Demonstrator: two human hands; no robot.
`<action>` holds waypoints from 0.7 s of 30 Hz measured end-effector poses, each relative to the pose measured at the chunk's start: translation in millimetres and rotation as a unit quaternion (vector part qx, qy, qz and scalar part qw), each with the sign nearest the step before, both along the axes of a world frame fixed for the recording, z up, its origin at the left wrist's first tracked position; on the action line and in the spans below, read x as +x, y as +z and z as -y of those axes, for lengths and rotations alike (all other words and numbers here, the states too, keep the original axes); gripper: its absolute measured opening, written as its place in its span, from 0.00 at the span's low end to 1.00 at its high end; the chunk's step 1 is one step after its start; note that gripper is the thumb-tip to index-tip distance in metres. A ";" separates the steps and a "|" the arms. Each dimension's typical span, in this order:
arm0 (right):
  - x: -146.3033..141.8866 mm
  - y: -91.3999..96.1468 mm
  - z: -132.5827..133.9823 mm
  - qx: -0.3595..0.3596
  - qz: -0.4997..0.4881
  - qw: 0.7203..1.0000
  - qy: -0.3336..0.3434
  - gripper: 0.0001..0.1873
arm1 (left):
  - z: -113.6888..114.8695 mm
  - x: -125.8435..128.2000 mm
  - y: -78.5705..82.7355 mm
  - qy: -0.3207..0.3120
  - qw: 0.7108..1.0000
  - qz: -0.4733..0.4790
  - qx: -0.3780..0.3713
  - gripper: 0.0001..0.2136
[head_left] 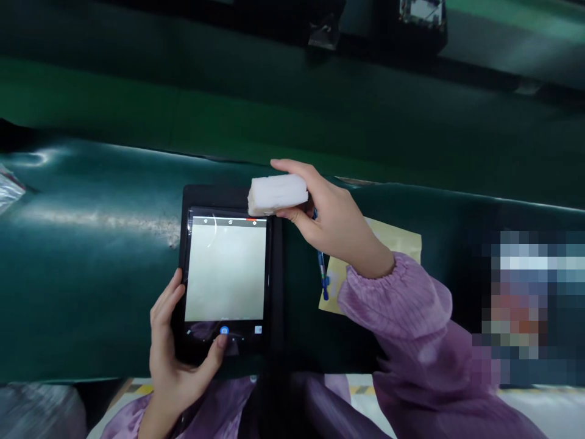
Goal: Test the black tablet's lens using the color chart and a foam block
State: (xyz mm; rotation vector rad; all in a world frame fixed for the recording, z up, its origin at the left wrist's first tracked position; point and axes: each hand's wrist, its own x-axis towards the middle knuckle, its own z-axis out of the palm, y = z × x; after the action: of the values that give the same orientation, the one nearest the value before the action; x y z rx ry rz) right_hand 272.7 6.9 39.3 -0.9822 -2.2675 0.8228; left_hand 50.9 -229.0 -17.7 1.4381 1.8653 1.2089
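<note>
Left hand (pixel 176 360) gripping a black-cased tablet (pixel 226 274) near the green worktop's (pixel 91 274) front edge; right hand (pixel 329 219) pinching a white block (pixel 278 195) over the tablet's top right corner.

Rough white foam block (pixel 278 195), glossy tablet screen (pixel 225 271), smooth green rubber belt (pixel 91 292), ribbed purple cloth sleeve (pixel 393 299).
</note>
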 end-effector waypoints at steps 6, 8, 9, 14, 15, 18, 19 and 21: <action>-1.2 2.8 0.7 -0.001 0.000 1.000 -0.004 0.31 | -1.1 -0.5 1.4 0.000 1.000 0.004 0.005 0.45; -1.3 3.9 1.1 0.002 0.006 1.000 -0.003 0.32 | -1.7 -0.9 1.0 0.000 1.000 0.001 0.006 0.45; -1.4 4.5 1.3 0.005 0.008 1.000 -0.002 0.32 | -1.9 -0.9 0.9 0.002 1.000 0.000 0.006 0.45; -2.6 7.7 1.9 0.010 0.023 1.000 -0.008 0.32 | -3.6 2.3 2.9 0.015 1.000 -0.007 0.005 0.43; -2.8 8.1 1.9 0.011 0.026 1.000 -0.009 0.32 | -4.0 3.2 3.3 0.019 1.000 -0.006 0.002 0.42; -3.2 8.3 2.0 0.018 0.028 0.999 -0.009 0.33 | -4.8 4.4 2.8 0.024 1.000 -0.005 -0.003 0.42; -3.3 8.1 2.1 0.021 0.028 0.999 -0.010 0.33 | -4.7 4.2 2.1 0.023 1.000 -0.006 -0.001 0.44; -3.4 7.9 2.4 0.024 0.030 0.999 -0.011 0.33 | -4.4 3.0 0.5 0.023 1.000 -0.008 0.001 0.46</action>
State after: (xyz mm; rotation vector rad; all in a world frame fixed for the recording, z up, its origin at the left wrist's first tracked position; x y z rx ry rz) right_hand 269.3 4.5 47.2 -1.0215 -2.3108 0.7352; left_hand 53.9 -224.6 -17.2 1.4172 1.9170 1.2242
